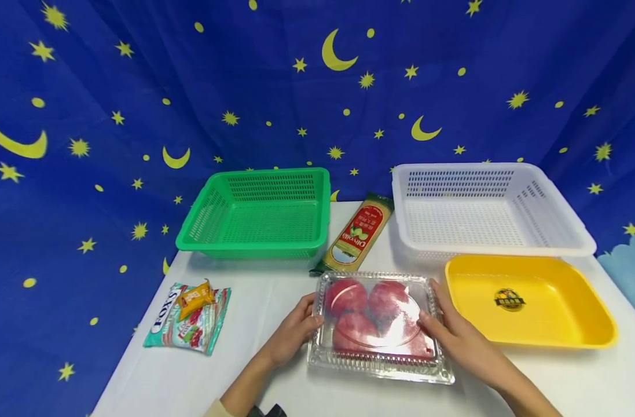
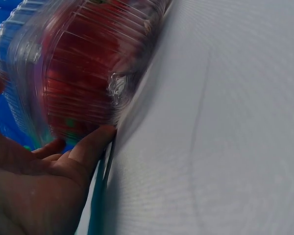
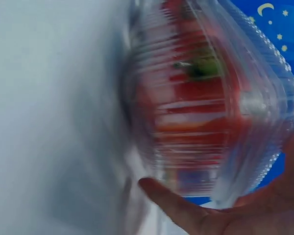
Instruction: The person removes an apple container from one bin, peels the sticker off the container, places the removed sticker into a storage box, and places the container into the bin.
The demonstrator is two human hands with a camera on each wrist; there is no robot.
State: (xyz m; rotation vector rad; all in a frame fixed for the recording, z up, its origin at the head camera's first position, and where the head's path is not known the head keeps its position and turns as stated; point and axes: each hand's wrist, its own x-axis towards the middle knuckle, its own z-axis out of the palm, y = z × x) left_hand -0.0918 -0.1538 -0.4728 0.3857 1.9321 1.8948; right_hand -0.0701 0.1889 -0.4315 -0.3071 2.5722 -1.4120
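Observation:
A clear plastic clamshell box (image 1: 382, 370) of round red tomatoes (image 1: 355, 331) is between the two hands at the front of the table. My left hand (image 1: 294, 330) grips its left side, thumb at the rim. On the opposite side, my right hand (image 1: 460, 339) holds the box with the thumb on the lid's edge and the other fingers around the side. In the left wrist view, the left hand's fingers (image 2: 90, 149) reach low along the ribbed wall. Green stems on the tomatoes (image 3: 206, 68) show through the plastic in the right wrist view, where an extended finger (image 3: 169, 200) points beneath the box.
A green basket (image 1: 265, 253) and a white basket (image 1: 496, 251) stand at the back, with a long pasta-like packet (image 1: 356, 234) between them. The yellow tray (image 1: 551, 324) sits right of the box. At left lie a Fox's candy bag (image 1: 213, 330) and, on it, a small orange packet (image 1: 195, 299).

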